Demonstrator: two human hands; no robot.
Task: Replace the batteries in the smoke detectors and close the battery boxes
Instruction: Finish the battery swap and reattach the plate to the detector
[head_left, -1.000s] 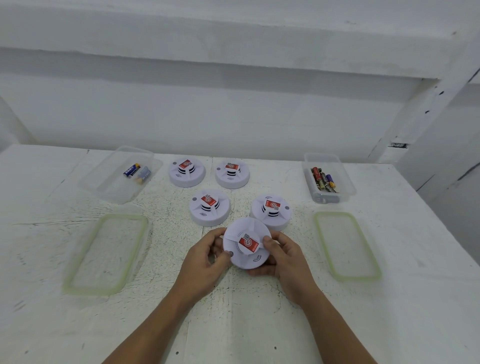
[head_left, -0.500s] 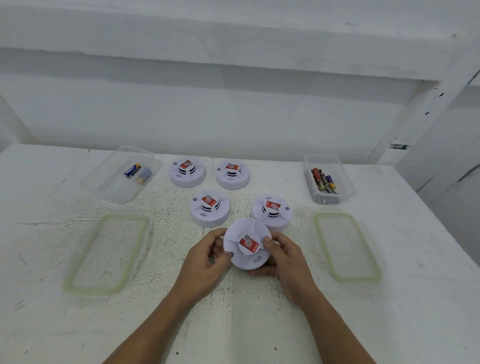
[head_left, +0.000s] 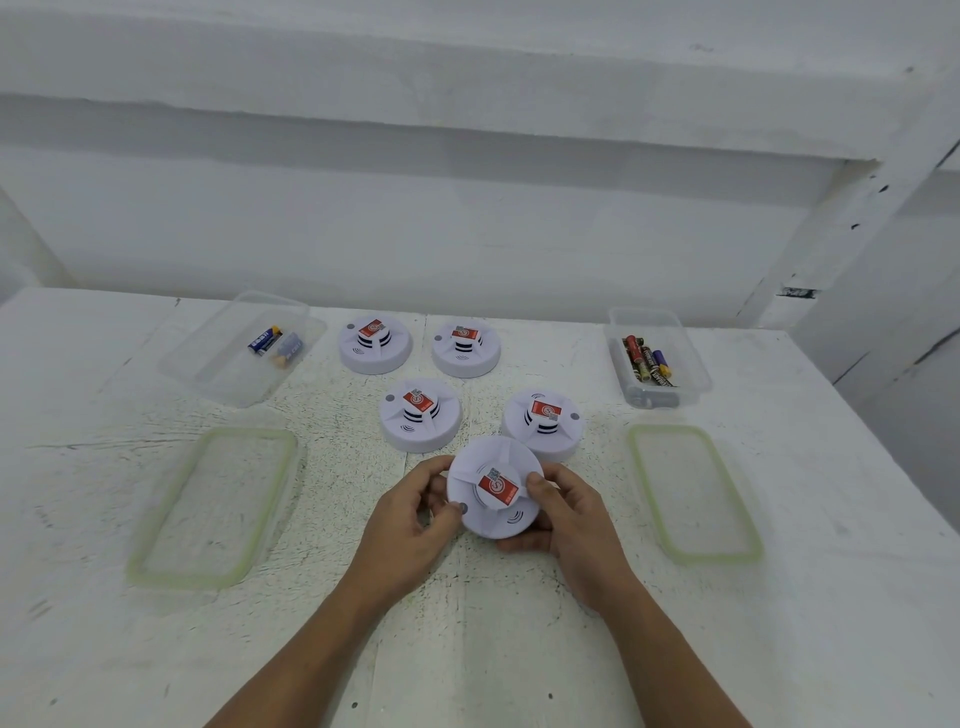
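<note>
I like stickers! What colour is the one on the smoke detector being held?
The sticker is red; head view.

No visible change in left hand (head_left: 410, 527), right hand (head_left: 574, 525) or smoke detector (head_left: 492, 467).

The nearest smoke detector (head_left: 493, 517) is white with a red label (head_left: 497, 487); the four detectors behind (head_left: 420, 415) match, with black slots. In the clear left box (head_left: 218, 374) the left batteries (head_left: 275, 343) are blue with yellow ends; in the clear right box (head_left: 696, 369) the right batteries (head_left: 647, 361) are red, black-and-gold and purple. The left lid (head_left: 213, 506) and right lid (head_left: 693, 493) are clear, rimmed pale green. The table (head_left: 467, 649) is white, flecked dark.
</note>
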